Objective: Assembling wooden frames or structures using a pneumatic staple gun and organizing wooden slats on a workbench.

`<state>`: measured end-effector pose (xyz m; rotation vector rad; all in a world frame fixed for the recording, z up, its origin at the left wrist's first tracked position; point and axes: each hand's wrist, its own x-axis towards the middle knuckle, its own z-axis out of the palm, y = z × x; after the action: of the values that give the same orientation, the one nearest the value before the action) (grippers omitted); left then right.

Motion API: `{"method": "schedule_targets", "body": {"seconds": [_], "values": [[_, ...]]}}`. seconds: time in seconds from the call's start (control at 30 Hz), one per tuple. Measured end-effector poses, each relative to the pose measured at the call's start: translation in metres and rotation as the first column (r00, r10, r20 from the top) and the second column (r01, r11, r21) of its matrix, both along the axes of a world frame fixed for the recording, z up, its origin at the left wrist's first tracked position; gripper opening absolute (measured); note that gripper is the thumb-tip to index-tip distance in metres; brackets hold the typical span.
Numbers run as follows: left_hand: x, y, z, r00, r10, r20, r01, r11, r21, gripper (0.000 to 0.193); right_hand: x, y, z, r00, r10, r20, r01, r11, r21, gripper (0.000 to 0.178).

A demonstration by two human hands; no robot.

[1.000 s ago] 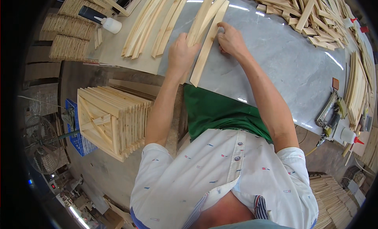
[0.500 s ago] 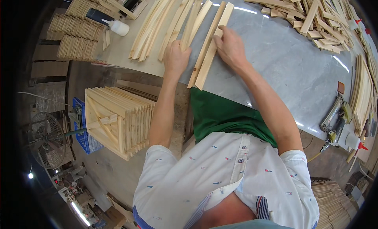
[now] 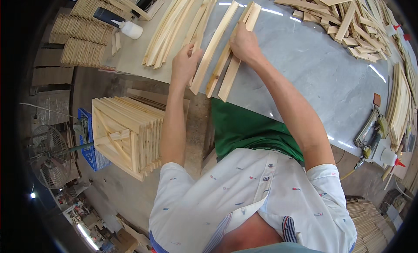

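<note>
Pale wooden strips lie lengthwise on the grey work table in front of me. My right hand [image 3: 244, 43] is closed around the middle strip [image 3: 219, 69], which lies beside a right-hand strip [image 3: 231, 76] with an angled end. To their left, another strip [image 3: 213, 48] lies apart, between my two hands. My left hand [image 3: 184, 65] has its fingers bent around a strip in the group of strips [image 3: 201, 24] at its fingertips; the hand partly hides that strip. Further left lies a larger bunch of strips [image 3: 167, 28].
A heap of short wooden pieces [image 3: 344, 18] covers the far right of the table [image 3: 300, 74]. A nail gun [image 3: 372, 129] and a glue bottle [image 3: 389, 157] sit at the right edge. Another white bottle [image 3: 130, 30] stands far left. Stacked wooden frames [image 3: 130, 135] stand below left.
One strip has come away from the left group and now lies between my hands. My left hand has shifted slightly left, and my right hand has moved left onto the middle strip.
</note>
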<state>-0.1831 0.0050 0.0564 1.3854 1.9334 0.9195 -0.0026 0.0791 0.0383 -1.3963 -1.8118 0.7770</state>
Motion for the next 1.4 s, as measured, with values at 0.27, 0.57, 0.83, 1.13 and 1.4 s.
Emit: {"method": "schedule_targets", "body": {"seconds": [0.27,0.57,0.83,1.13,1.4], "values": [[-0.012,-0.002,-0.014,0.848,-0.028,-0.529,0.150,0.971,0.189,0.044,-0.001,0.003,0.004,0.974,0.160,0.159,-0.138,0.980,-0.141,0.042],[-0.021,0.001,-0.011,0.986,-0.076,-0.146,0.086,0.994,0.062,0.032,0.033,-0.036,-0.002,0.996,0.079,0.037,-0.082,0.991,0.104,0.032],[0.005,-0.009,-0.028,0.858,-0.082,-0.508,0.242,0.935,0.258,0.032,0.051,-0.092,-0.017,0.967,0.114,0.228,-0.181,0.937,0.297,0.050],[0.052,-0.014,-0.038,0.870,-0.053,-0.490,0.230,0.922,0.310,0.031,0.066,-0.092,-0.018,0.942,0.166,0.290,-0.243,0.937,0.250,0.054],[0.035,-0.001,-0.028,0.911,0.011,-0.411,0.140,0.931,0.337,0.035,0.082,-0.088,-0.017,0.945,0.189,0.268,-0.265,0.921,0.285,0.048]]}}
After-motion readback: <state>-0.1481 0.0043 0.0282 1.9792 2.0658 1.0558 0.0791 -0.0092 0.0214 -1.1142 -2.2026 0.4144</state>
